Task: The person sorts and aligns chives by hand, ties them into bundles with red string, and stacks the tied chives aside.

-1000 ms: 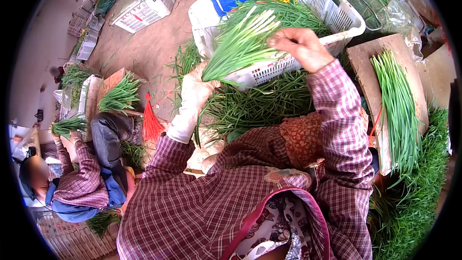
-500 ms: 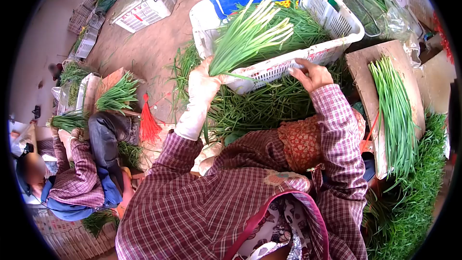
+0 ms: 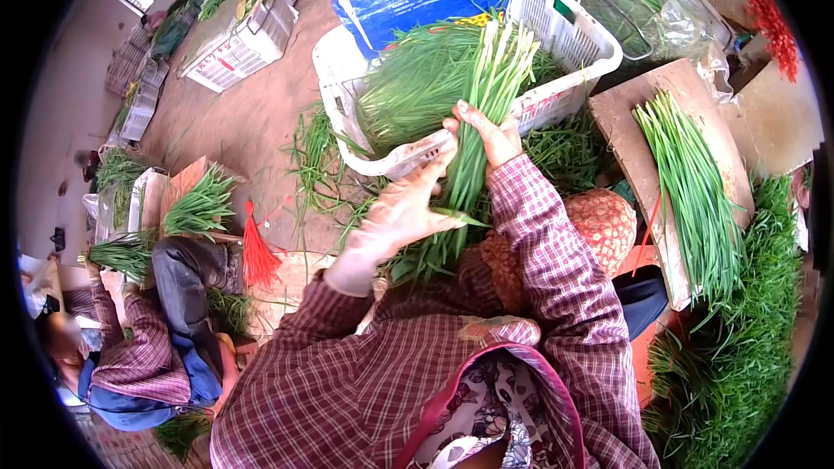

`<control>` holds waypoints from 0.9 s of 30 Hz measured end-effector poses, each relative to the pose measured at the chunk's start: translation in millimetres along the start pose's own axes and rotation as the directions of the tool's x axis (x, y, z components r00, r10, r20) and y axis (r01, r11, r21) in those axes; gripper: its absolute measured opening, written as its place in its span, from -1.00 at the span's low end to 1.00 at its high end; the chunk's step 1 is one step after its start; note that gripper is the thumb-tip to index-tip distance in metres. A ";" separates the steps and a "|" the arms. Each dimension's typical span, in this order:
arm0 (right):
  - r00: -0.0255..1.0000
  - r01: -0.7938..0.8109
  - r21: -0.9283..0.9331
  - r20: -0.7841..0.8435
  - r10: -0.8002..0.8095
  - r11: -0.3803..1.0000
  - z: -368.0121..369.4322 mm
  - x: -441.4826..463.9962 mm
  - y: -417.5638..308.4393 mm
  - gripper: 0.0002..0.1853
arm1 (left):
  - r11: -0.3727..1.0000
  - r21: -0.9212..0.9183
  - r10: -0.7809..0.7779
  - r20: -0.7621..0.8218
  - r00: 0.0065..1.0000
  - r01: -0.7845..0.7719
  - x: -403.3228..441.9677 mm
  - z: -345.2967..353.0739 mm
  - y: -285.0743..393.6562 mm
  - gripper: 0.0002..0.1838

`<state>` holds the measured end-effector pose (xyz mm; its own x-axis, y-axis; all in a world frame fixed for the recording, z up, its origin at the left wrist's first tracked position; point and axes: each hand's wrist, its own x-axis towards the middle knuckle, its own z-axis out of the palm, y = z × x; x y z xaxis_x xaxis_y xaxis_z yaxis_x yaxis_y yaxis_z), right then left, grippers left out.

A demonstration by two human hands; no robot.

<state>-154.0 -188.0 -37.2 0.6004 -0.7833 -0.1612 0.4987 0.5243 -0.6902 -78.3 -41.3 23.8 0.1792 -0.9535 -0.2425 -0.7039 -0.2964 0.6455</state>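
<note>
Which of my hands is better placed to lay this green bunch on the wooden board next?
Probably your right hand: it grasps the bunch near its pale ends, and the wooden board lies on that side. Your left hand is farther from the board.

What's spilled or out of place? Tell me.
Loose greens lie strewn on the floor beside the white crate; they look messy, possibly spilled or discarded, unlike the neat bundle on the board.

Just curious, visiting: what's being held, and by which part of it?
A bunch of green stalks: the right hand grips it below its pale ends. Whether the left hand grips too is unclear.
</note>
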 end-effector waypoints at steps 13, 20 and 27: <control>0.898 0.114 -0.215 0.439 -0.009 0.970 7.9 -11.7 -4.2 -0.58 | 0.987 -0.025 0.134 -0.399 0.907 -0.157 -3.7 -122.3 -13.8 -0.48; 0.767 0.081 -0.334 0.623 0.156 0.939 31.7 -19.4 3.0 -0.70 | 0.482 -0.807 0.246 -0.249 0.937 -0.341 22.5 -85.0 9.0 0.00; 0.689 -0.089 -0.540 0.573 0.443 0.837 56.4 -25.1 -20.6 -0.65 | 0.255 -0.874 0.407 -0.291 0.866 -0.414 52.0 -90.2 4.6 -0.18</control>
<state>-144.1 -160.3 20.9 0.9932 -0.1158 -0.0128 0.0260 0.3278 -0.9444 -10.2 -97.2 79.5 0.0689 -0.9621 0.2638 0.3471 0.2710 0.8978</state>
